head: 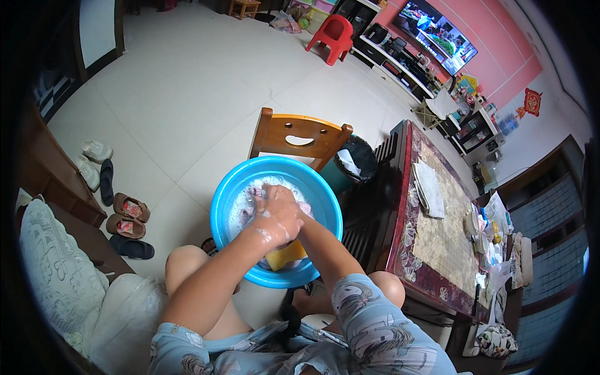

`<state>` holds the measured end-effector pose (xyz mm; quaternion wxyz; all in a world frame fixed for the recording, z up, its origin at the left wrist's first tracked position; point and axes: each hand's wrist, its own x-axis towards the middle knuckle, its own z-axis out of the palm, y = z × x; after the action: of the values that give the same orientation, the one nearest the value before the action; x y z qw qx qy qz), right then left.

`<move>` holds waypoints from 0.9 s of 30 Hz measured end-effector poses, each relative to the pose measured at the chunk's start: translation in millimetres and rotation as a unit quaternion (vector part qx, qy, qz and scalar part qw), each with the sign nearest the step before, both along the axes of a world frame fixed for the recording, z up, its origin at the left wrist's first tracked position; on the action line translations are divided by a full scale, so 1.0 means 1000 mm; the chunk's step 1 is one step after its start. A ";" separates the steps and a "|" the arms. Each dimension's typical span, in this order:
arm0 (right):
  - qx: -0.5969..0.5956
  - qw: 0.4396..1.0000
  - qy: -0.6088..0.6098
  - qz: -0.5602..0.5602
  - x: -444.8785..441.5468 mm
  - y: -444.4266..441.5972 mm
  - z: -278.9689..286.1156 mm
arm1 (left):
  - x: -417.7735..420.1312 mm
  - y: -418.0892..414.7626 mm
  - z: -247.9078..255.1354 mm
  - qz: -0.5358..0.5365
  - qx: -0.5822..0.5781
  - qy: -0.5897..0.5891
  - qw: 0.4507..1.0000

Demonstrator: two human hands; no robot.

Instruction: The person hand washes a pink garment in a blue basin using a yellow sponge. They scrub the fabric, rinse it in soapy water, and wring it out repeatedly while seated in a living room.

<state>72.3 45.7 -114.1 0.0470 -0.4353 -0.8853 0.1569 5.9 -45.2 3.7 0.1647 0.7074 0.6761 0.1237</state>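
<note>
A round blue plastic basin [326, 206] stands before me, holding sudsy water [236, 201]. Both my hands are together over the middle of it. My left hand [279, 211] is wet, with foam on its back and wrist, and lies across my right hand [304, 219], which is mostly hidden beneath it. Bunched pinkish-purple cloth [246, 214] shows in the foam beside my left fingers; whether either hand grips it cannot be seen. A yellow sponge [285, 256] rests in the near part of the basin, below my wrists.
Behind the basin is a wooden chair [276, 123]. A lined trash bin [365, 159] stands between it and a cloth-covered table [440, 234] with a folded white towel [428, 188]. Several shoes [126, 220] lie left. A red plastic chair [332, 38] is farther off.
</note>
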 end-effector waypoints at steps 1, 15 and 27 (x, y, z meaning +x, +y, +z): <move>0.013 0.998 0.044 0.042 0.004 0.016 -0.011 | -0.002 0.003 0.005 0.001 -0.027 0.022 0.999; 0.126 0.979 -0.027 0.157 0.031 0.002 0.021 | -0.038 0.006 0.022 0.106 0.090 -0.140 0.980; -0.044 0.989 0.102 0.101 0.016 0.020 -0.017 | -0.012 -0.002 0.019 0.036 0.125 -0.133 0.983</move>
<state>88.5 65.2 -131.6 0.1019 -0.3268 -0.9074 0.2437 -6.5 -47.5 22.4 0.1586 0.6746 0.6528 0.3060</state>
